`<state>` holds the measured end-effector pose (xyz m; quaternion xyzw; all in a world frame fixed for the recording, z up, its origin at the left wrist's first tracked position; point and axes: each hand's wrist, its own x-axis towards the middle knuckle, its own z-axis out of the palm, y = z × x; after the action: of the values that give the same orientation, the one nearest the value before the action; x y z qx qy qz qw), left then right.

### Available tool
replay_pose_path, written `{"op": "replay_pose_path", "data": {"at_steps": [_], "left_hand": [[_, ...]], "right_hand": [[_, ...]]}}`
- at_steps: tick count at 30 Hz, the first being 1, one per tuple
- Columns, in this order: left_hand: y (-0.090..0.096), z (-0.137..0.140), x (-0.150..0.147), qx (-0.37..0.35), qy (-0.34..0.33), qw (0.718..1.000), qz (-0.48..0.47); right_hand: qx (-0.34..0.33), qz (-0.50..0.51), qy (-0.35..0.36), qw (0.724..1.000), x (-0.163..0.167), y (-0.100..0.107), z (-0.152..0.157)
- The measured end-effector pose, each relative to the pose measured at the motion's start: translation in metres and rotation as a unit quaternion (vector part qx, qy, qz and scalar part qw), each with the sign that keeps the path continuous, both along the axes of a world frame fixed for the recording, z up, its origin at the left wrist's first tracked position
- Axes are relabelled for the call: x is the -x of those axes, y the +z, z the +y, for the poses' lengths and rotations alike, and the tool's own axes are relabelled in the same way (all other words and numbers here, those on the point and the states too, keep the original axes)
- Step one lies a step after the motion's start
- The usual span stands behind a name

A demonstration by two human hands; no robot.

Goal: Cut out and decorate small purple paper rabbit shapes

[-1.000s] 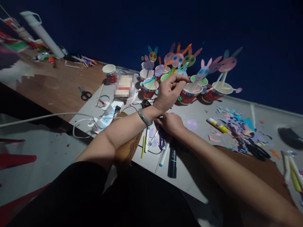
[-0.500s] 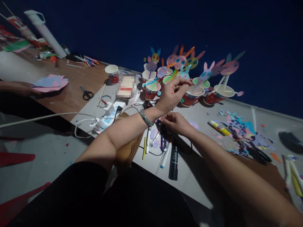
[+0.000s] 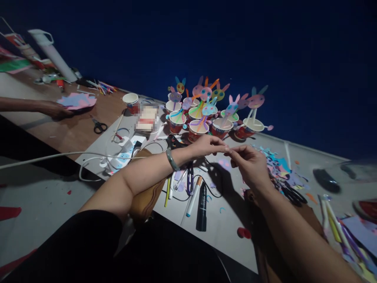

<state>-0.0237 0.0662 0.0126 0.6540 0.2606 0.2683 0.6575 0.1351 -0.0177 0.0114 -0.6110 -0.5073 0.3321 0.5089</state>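
My left hand (image 3: 207,146), with a bangle at its wrist, reaches across the table with thumb and fingers pinched. My right hand (image 3: 251,163) comes in from the right, also pinched. Their fingertips meet in front of the paper cups; anything between them is too small to make out. Just behind stands a paper cup (image 3: 198,135) with a light blue rabbit-faced paper figure (image 3: 209,109) rising from it. Below the hands lie a white marker (image 3: 193,197), a thick black marker (image 3: 202,210) and a yellow stick (image 3: 167,192).
Several more cups with paper animals line the back. Paper scraps (image 3: 277,161) and black-handled scissors (image 3: 294,194) lie right. A power strip (image 3: 125,155) with cables is left. Another person's hand (image 3: 55,109) holds pink and blue paper (image 3: 78,101) near small scissors (image 3: 100,127).
My left hand has come down from in front of the cups, and my right hand has moved up and right from above the markers. Their fingertips now meet. The view has shifted.
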Motion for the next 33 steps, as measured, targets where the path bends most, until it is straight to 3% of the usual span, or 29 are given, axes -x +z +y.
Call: {"op": "replay_pose_path", "data": {"at_steps": [6, 12, 17, 25, 33], "left_hand": [[-0.008, 0.003, -0.003, -0.024, 0.007, 1.0, -0.005], [-0.014, 0.003, -0.006, -0.031, 0.028, 0.999, -0.022], [-0.011, -0.002, -0.004, -0.004, 0.024, 0.999, -0.041], [-0.006, -0.006, -0.004, 0.077, -0.019, 0.996, -0.041], [-0.003, -0.007, -0.005, 0.079, 0.027, 0.995, -0.047]], "right_hand": [[0.021, 0.067, -0.006, 0.997, -0.001, -0.011, 0.0], [0.064, 0.015, 0.036, 0.997, -0.004, -0.012, -0.004], [0.055, 0.005, 0.038, 0.998, -0.003, -0.011, -0.006], [0.025, 0.072, 0.076, 0.994, 0.0, -0.009, -0.011], [0.024, 0.088, 0.111, 0.99, -0.003, -0.005, -0.013]]}}
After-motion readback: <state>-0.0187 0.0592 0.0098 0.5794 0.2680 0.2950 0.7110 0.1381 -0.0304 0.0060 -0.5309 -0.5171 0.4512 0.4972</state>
